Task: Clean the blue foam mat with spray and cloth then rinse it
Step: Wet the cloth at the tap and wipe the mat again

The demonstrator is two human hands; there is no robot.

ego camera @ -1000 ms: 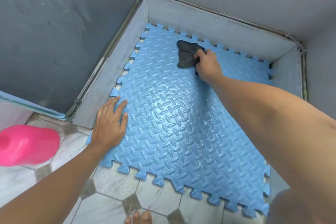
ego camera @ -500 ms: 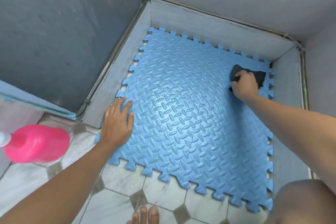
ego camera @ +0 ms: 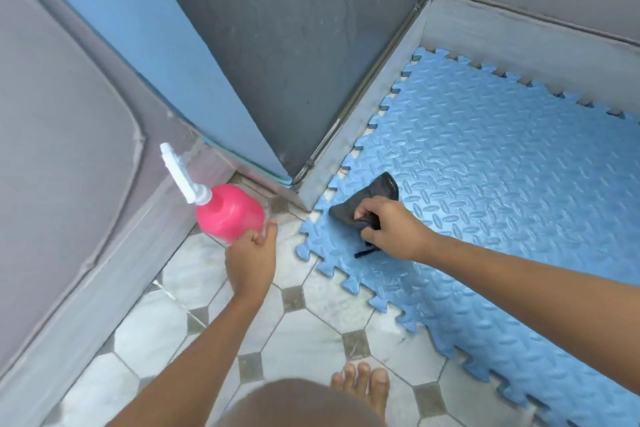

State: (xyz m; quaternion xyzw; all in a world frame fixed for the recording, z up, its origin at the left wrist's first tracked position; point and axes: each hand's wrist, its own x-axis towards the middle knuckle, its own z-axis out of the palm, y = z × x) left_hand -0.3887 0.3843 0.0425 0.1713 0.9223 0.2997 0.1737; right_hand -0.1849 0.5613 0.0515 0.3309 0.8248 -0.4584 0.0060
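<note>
Wiping under way: right hand clenches dark cloth on blue mat; left hand, loosely curled and empty, nears pink spray bottle. Rinse judged outstanding.

The mat lies on the floor, its far and left edges close against the low curb at the base of the walls. The cloth rests on the mat at its near-left corner, under the right hand. The spray bottle stands on the floor just left of that corner, nozzle pointing away to the left. The left hand is at the bottle's near side. A bare foot rests on the floor before the mat's near edge.
</note>
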